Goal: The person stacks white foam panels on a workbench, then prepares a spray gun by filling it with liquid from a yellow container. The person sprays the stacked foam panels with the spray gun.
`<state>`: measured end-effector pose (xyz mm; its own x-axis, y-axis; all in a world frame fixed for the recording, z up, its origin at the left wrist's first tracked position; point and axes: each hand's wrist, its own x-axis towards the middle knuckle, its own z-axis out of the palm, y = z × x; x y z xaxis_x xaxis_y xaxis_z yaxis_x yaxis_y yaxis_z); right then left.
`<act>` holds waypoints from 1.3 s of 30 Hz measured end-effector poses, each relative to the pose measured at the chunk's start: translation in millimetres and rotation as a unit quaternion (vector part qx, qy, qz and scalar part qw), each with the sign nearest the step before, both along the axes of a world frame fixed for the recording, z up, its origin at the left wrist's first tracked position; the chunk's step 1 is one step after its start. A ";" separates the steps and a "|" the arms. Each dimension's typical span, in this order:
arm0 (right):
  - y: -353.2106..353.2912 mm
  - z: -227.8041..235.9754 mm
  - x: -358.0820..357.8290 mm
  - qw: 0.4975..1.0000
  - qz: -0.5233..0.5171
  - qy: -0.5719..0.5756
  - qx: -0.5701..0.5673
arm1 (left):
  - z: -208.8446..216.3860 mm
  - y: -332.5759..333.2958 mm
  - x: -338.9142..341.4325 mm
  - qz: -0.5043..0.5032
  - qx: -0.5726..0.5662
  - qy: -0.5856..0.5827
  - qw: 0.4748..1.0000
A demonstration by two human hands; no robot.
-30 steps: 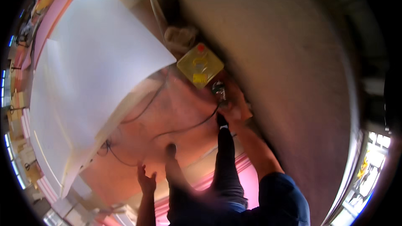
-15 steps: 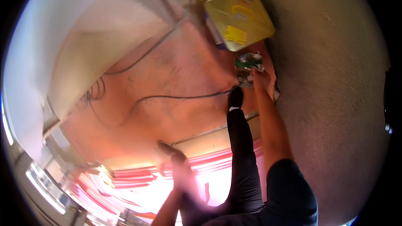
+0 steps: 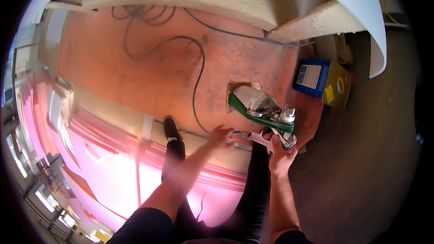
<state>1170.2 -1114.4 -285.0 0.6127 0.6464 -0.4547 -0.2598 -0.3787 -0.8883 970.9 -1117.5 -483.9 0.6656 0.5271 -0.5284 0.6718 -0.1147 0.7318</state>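
Observation:
My right hand is wrapped around the handle of a metal spray gun, its trigger side turned to the right. The gun's pale cup points up and left, and a green strap runs along it. At the gun's lower left, beside the handle end, is my left hand, smeared by motion. Its fingers are too blurred to read. A thin black hose comes down across the orange-red board to this hand. Whether the hand grips the hose cannot be made out.
The hose coils at the board's far side. A blue and gold rectangular can with a red cap stands at the right. A large curved white panel overhangs at the upper right. My shoe rests by the board's near edge.
My right hand has lifted the spray gun from beside the can and brought it nearer me. My left hand has moved up toward the gun. The view has turned left.

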 end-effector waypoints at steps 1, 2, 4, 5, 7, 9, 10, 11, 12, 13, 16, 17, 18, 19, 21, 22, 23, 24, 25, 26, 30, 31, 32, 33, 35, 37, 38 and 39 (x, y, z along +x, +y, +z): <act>6.9 2.2 -12.9 1.000 0.015 0.004 -0.004 | -16.8 2.1 -53.0 -0.046 0.087 0.015 0.995; 7.8 1.7 11.2 0.999 0.044 0.004 -0.012 | -25.9 -5.0 -72.7 -0.093 0.090 0.129 0.983; 25.1 -16.4 -1.7 0.997 0.064 0.037 -0.005 | -39.9 26.7 -180.4 -0.085 0.204 0.163 0.962; 31.8 -37.6 -5.5 0.995 0.092 0.022 -0.012 | -54.0 32.5 -228.9 -0.136 0.188 0.257 0.938; 53.8 -60.1 -30.5 0.993 0.100 0.050 -0.042 | -43.9 57.3 -286.5 -0.195 0.237 0.355 0.883; 58.6 -120.8 -43.3 0.986 0.129 0.091 -0.056 | -31.8 78.2 -291.9 -0.226 0.142 0.451 0.852; 58.6 -166.2 -47.9 0.983 0.171 0.022 -0.061 | -40.8 82.3 -295.7 -0.232 0.141 0.454 0.849; 59.9 -205.1 -54.2 0.974 0.213 -0.044 -0.067 | -52.0 80.8 -302.0 -0.239 0.140 0.458 0.845; 67.6 -225.2 -64.8 0.959 0.247 -0.109 -0.084 | -64.3 67.6 -300.5 -0.187 0.188 0.418 0.869; 74.4 -243.1 -75.9 0.939 0.280 -0.175 -0.099 | -78.4 57.7 -285.2 -0.097 0.197 0.367 0.904; 71.4 -300.1 -87.9 0.880 0.348 -0.285 -0.153 | -115.4 55.6 -192.4 0.133 0.236 0.147 0.951; 66.9 -312.7 -88.9 0.887 0.337 -0.271 -0.161 | -107.4 66.0 -148.7 0.166 0.237 0.111 0.951; 59.1 -320.2 -88.3 0.894 0.321 -0.258 -0.175 | -94.4 77.5 -106.6 0.195 0.234 0.070 0.950; 55.6 -325.7 -90.5 0.901 0.309 -0.245 -0.183 | -100.1 81.8 -78.0 0.226 0.261 0.052 0.937; 52.0 -332.0 -87.8 0.889 0.338 -0.249 -0.180 | -119.2 84.9 -36.8 0.262 0.275 0.035 0.925; 51.1 -333.1 -85.4 0.883 0.352 -0.253 -0.178 | -128.4 86.3 -20.9 0.266 0.263 0.036 0.927; 51.6 -334.4 -82.2 0.881 0.352 -0.255 -0.187 | -137.5 86.5 -7.7 0.269 0.252 0.035 0.929; 52.5 -333.6 -80.0 0.879 0.350 -0.256 -0.196 | -139.9 86.6 2.5 0.289 0.282 0.040 0.914; 54.0 -332.4 -77.2 0.878 0.349 -0.258 -0.204 | -142.2 88.5 8.8 0.295 0.305 0.036 0.905; 58.2 -328.5 -73.5 0.867 0.362 -0.260 -0.221 | -142.3 89.3 10.8 0.300 0.326 0.031 0.896; 74.8 -312.6 -67.4 0.827 0.413 -0.287 -0.251 | -141.6 103.9 4.7 0.282 0.390 0.023 0.876; 75.9 -313.1 -65.2 0.816 0.427 -0.298 -0.249 | -145.8 103.4 1.2 0.268 0.400 0.027 0.876; 79.1 -314.0 -62.7 0.805 0.440 -0.311 -0.247 | -142.8 103.8 2.0 0.291 0.381 0.028 0.877; 82.6 -314.8 -60.5 0.795 0.451 -0.324 -0.245 | -144.6 104.7 3.9 0.358 0.293 0.029 0.886; 91.2 -315.0 -58.5 0.776 0.471 -0.320 -0.272 | -149.7 105.6 6.9 0.475 0.106 0.034 0.873; 98.9 -311.8 -57.1 0.767 0.475 -0.322 -0.287 | -157.2 108.8 8.6 0.511 0.092 -0.012 0.854; 101.4 -309.7 -55.9 0.766 0.473 -0.326 -0.288 | -161.1 106.4 14.5 0.541 0.098 -0.054 0.834; 103.9 -307.5 -55.7 0.764 0.473 -0.331 -0.288 | -163.8 104.1 16.1 0.570 0.102 -0.096 0.810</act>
<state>1114.5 -1010.6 -592.5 0.2150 0.7524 -0.6227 0.8061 -0.4966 -0.3217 987.0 -1013.4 -647.7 -0.2550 0.9204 -0.2965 0.3026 0.3672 0.8796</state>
